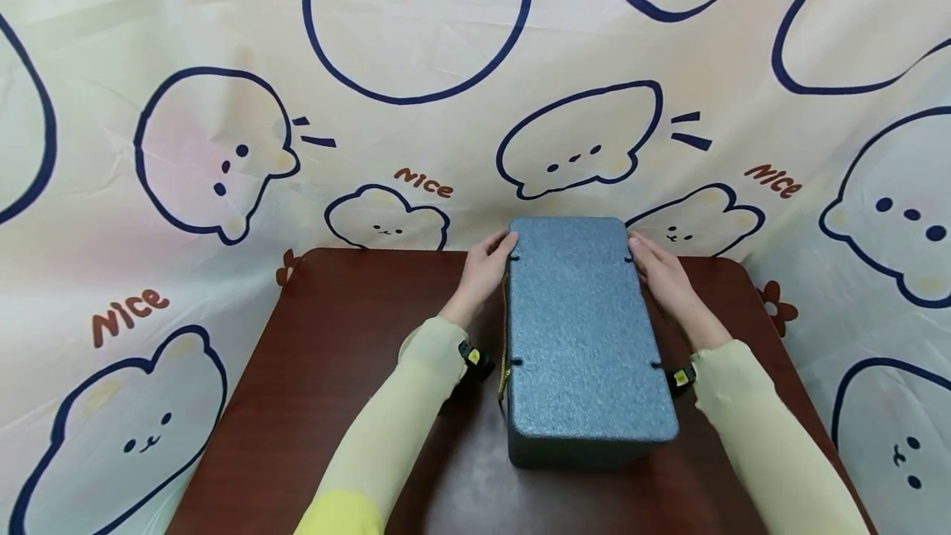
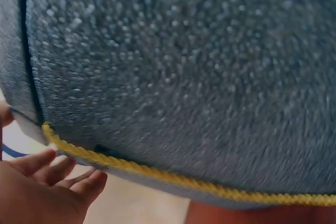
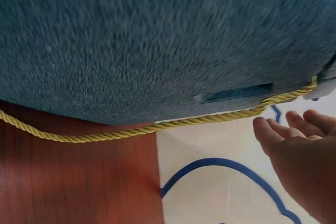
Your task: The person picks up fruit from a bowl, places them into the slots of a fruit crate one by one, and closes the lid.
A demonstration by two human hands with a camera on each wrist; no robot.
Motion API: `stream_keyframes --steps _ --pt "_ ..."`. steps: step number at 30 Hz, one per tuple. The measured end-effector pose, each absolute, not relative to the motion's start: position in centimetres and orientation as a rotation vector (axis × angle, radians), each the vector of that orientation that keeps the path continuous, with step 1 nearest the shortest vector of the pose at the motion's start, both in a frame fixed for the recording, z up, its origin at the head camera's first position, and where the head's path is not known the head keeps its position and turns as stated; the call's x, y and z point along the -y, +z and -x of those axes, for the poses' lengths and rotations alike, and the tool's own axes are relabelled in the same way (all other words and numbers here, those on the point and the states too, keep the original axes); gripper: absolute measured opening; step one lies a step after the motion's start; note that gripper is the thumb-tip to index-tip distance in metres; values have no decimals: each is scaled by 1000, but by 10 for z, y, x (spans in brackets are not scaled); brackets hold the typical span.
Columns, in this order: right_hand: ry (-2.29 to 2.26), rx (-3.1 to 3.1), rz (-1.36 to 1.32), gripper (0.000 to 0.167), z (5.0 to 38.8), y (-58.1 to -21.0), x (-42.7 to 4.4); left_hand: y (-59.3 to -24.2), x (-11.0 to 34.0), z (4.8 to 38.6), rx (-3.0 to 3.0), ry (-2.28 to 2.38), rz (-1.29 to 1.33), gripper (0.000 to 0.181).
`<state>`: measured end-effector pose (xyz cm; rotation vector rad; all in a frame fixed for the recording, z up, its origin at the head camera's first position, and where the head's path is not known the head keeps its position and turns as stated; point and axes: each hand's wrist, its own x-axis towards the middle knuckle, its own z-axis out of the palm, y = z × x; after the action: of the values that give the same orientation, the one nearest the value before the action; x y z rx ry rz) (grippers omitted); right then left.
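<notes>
A blue-grey foam box [image 1: 587, 329] with a speckled lid stands between both hands. Along its sides runs a twisted yellow rope [image 3: 205, 119]. My left hand [image 1: 484, 267] rests against the box's far left corner, thumb at the lid edge. In the left wrist view its fingers [image 2: 63, 171] lie loosely by the rope, not wrapped round it. At the far right corner is my right hand [image 1: 661, 271], its fingertips against the side. The right wrist view shows its fingers [image 3: 299, 127] slightly bent, close to the rope's end. The box's underside and contents are hidden.
Under the box is a dark reddish-brown table [image 1: 312, 337] with rounded far corners. Behind and beside it hangs a pale cloth [image 1: 416, 139] printed with blue cartoon outlines. Black straps with yellow-marked devices sit on both wrists.
</notes>
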<state>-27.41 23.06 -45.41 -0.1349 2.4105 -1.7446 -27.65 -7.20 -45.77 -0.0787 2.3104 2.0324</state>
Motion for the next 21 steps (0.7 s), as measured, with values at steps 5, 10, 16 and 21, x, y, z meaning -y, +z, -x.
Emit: stream_keyframes --steps 5,10,16,21 --pt "-1722 -2343 40 83 281 -459 -226 -461 72 279 -2262 2023 81 63" --pt "-1730 -2331 15 85 283 -456 -225 -459 78 283 -2183 2023 49 64" --pt "-1685 -2371 68 81 281 -455 -229 -459 80 283 -2107 2042 21 62" --pt "-1724 -2336 128 79 282 -457 -230 -459 81 285 -2078 2072 36 59"
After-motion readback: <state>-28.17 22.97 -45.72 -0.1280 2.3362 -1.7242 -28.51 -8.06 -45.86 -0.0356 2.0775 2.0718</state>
